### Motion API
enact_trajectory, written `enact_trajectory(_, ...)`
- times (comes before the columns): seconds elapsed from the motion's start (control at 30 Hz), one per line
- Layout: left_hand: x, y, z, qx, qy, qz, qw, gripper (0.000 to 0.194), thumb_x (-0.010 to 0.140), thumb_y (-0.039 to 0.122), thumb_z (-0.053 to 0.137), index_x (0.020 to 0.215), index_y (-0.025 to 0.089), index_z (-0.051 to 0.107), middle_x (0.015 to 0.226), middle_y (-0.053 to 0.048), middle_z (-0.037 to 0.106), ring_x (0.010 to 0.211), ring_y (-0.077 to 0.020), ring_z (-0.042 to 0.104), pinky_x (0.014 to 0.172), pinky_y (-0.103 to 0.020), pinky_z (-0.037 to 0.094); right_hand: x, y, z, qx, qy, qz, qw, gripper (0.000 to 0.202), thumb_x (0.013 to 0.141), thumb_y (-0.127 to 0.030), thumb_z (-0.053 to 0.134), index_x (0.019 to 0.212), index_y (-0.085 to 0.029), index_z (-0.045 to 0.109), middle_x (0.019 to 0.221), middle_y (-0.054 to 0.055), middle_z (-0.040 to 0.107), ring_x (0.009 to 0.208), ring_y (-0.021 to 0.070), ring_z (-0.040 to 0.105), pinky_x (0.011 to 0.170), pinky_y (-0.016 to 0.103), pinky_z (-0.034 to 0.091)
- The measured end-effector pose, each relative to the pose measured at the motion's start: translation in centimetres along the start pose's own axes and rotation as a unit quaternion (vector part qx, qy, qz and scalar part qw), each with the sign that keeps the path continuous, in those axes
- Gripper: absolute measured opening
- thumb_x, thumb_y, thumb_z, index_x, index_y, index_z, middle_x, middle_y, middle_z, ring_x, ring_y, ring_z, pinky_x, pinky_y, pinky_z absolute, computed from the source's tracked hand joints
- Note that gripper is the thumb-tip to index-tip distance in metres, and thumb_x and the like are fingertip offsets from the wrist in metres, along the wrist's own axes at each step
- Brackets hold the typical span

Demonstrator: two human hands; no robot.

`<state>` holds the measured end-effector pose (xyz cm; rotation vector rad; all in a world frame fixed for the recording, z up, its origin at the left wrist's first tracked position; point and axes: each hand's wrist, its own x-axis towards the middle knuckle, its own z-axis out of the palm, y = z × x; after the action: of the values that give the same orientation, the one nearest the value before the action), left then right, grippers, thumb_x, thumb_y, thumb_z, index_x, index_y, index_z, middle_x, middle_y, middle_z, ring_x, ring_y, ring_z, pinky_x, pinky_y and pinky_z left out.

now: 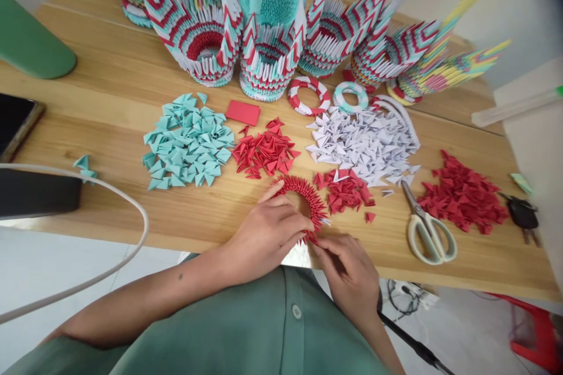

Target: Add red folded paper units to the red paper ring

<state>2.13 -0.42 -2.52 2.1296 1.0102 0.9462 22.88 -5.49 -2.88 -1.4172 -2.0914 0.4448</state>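
Note:
A spiky red ring of folded paper pieces (313, 198) lies at the table's front edge, with a little white showing on its right side. My left hand (268, 231) is closed around the ring's left and near part, its fingers bent over the rim. At the ring's near right side, my right hand (349, 266) pinches with thumb and forefinger at a small red folded paper piece (311, 237), touching the ring. Just beyond sit a small heap of red pieces (266, 151) and another red heap (347, 190).
Teal pieces (189, 143) lie left, white pieces (365, 143) right of centre, and more red pieces (464, 193) farther right. Scissors (431, 237) rest near the front edge. Several paper baskets (268, 70) line the back. A white cable (141, 211) arcs across the left.

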Motion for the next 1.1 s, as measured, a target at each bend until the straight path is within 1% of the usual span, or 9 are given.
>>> enact_trajectory(0.2, 0.08, -0.02, -0.07, -0.015, 0.021, -0.001, 1.000, 0.013, 0.096, 0.016, 0.056, 0.090, 0.019, 0.067, 0.079, 0.001, 0.067, 0.086, -0.0136, 0.061, 0.117, -0.045, 0.030, 0.42, -0.14, -0.05, -0.016, 0.014, -0.055, 0.998, 0.015, 0.088, -0.009, 0.065, 0.096, -0.022, 0.064, 0.082, 0.002, 0.071, 0.073, 0.0155, 0.062, 0.066, 0.031, 0.044)
enact_trajectory(0.4, 0.08, -0.10, -0.05, -0.003, 0.015, 0.007, 1.000, 0.012, 0.095, 0.014, 0.055, 0.090, 0.018, 0.066, 0.077, 0.001, 0.067, 0.086, -0.0142, 0.062, 0.117, -0.045, 0.031, 0.53, -0.11, -0.20, -0.037, 0.006, -0.065, 0.997, 0.013, 0.088, -0.011, 0.065, 0.094, -0.022, 0.066, 0.081, 0.002, 0.073, 0.071, 0.0159, 0.063, 0.064, 0.031, 0.042)
enact_trajectory(0.67, 0.16, -0.05, -0.04, -0.008, 0.020, -0.003, 1.000, 0.014, 0.094, 0.013, 0.054, 0.088, 0.018, 0.065, 0.077, 0.001, 0.067, 0.084, -0.0135, 0.062, 0.116, -0.046, 0.033, 0.63, -0.17, -0.51, -0.069, -0.012, -0.082, 0.994, 0.011, 0.089, -0.012, 0.065, 0.094, -0.022, 0.067, 0.079, 0.002, 0.072, 0.069, 0.0159, 0.061, 0.064, 0.031, 0.039)
enact_trajectory(0.93, 0.24, -0.03, 0.01, -0.033, 0.030, -0.025, 0.999, 0.013, 0.093, 0.014, 0.057, 0.084, 0.018, 0.065, 0.078, 0.001, 0.069, 0.080, -0.0131, 0.063, 0.115, -0.046, 0.035, 0.76, -0.60, -0.06, -0.007, -0.005, -0.056, 0.998, 0.014, 0.087, -0.010, 0.066, 0.093, -0.022, 0.066, 0.079, 0.001, 0.071, 0.069, 0.0155, 0.062, 0.064, 0.031, 0.042)
enact_trajectory(1.1, 0.36, 0.06, -0.12, -0.041, 0.017, -0.038, 0.998, 0.015, 0.093, 0.015, 0.056, 0.083, 0.019, 0.065, 0.077, 0.001, 0.069, 0.080, -0.0136, 0.063, 0.113, -0.045, 0.036, 0.61, -0.56, -0.22, 0.013, -0.015, -0.034, 0.999, 0.013, 0.086, -0.012, 0.067, 0.093, -0.023, 0.066, 0.079, 0.001, 0.071, 0.070, 0.0163, 0.063, 0.064, 0.032, 0.044)
